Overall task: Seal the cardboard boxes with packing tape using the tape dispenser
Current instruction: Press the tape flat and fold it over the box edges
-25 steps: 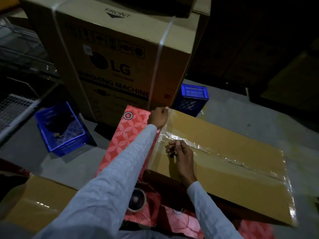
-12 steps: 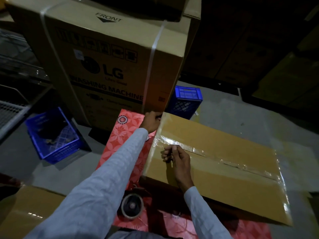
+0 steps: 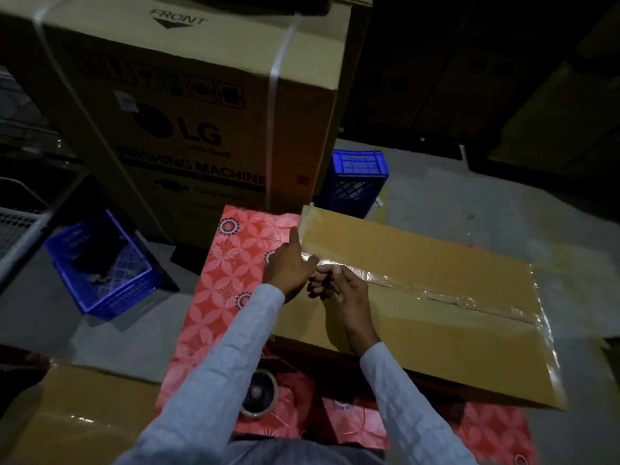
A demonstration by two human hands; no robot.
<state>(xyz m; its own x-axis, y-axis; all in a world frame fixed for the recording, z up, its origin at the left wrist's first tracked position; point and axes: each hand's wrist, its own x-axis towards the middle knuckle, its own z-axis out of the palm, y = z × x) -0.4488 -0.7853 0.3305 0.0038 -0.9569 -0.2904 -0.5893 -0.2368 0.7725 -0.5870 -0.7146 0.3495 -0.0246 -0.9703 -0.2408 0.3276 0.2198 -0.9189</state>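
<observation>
Right then — cardboard box (image 3: 436,297) lay flat on red patterned mat (image 3: 235,263), long axis running left to right, clear tape strip (image 3: 419,290) along centre seam. Both hands met at box's left end: left hand (image 3: 288,268), grip loose, forefinger out along left edge; right hand (image 3: 339,285), grip curled, apparently pinching tape end, hard to tell in dim light. Tape roll (image 3: 260,392) sat behind, near left sleeve, well apart from both. Open floor beyond far edge; washing machine carton (image 3: 201,112) crowded left end.

Dim, grainy wide-angle view, glare on the tape (image 3: 436,292), black upper-right background, bowed edges.
</observation>
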